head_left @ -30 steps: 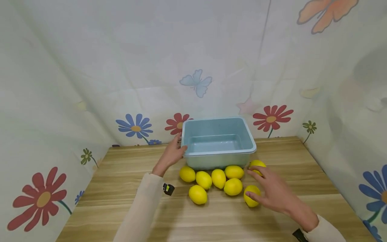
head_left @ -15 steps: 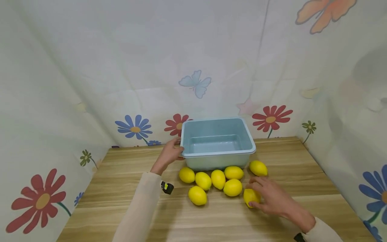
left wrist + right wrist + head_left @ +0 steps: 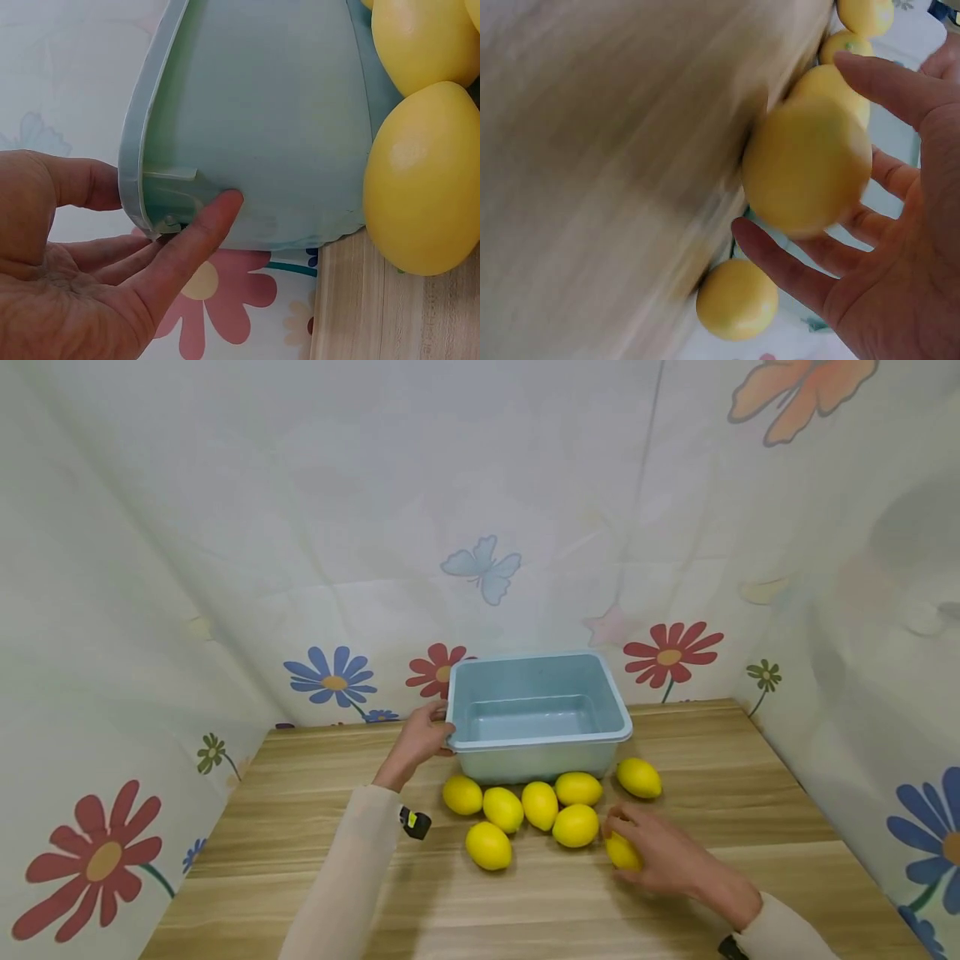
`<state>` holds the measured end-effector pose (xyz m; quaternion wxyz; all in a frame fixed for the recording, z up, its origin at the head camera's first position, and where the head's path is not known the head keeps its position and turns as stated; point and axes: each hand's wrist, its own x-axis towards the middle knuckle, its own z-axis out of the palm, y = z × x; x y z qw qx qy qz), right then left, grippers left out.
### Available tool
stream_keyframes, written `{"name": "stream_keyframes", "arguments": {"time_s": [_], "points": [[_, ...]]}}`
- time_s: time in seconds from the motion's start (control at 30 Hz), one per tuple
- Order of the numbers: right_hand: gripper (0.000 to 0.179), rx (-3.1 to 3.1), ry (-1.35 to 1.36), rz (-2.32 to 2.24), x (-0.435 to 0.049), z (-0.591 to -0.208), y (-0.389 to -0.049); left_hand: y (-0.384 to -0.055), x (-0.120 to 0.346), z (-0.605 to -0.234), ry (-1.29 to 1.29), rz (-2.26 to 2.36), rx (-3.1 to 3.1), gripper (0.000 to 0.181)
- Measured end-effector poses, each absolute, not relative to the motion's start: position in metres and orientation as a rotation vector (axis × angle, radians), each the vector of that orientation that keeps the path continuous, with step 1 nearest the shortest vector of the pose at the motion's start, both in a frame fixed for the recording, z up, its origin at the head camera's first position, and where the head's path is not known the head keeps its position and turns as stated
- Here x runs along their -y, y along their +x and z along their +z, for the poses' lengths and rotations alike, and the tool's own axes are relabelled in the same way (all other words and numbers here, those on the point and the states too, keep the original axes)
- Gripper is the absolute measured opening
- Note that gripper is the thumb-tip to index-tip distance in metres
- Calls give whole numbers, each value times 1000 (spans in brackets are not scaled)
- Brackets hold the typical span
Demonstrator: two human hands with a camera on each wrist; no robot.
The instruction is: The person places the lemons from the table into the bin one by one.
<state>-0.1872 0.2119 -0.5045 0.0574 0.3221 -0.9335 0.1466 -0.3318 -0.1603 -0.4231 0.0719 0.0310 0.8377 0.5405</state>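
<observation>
A light-blue plastic bin (image 3: pixel 540 756) stands at the back of the table. My left hand (image 3: pixel 422 737) holds its left rim. In the left wrist view the thumb of my left hand (image 3: pixel 97 270) is at the rim, with one finger along the wall and others partly hidden. My right hand (image 3: pixel 660 852) cups around a lemon (image 3: pixel 622 853) on the table. In the right wrist view that lemon (image 3: pixel 806 169) is blurred, between the spread thumb and fingers of my right hand (image 3: pixel 900 247); firm contact is not visible.
Several other lemons lie before the bin, among them a near-left lemon (image 3: pixel 488 846) and a middle lemon (image 3: pixel 576 826). One lemon (image 3: pixel 639 777) lies by the bin's front right corner. The wooden table (image 3: pixel 450 918) meets a printed curtain (image 3: pixel 360 568) behind.
My right hand has lowered and drawn in around the near-right lemon, covering more of it. My left hand has slipped slightly down along the bin's rim. The bin stays in place.
</observation>
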Motion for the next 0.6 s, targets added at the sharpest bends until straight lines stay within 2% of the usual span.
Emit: {"name": "stream_keyframes", "arguments": {"time_s": [0.6], "points": [[39,2941,975,419,-210,-513,-188,-335,162,-423,27,1647,-2480,60]]}}
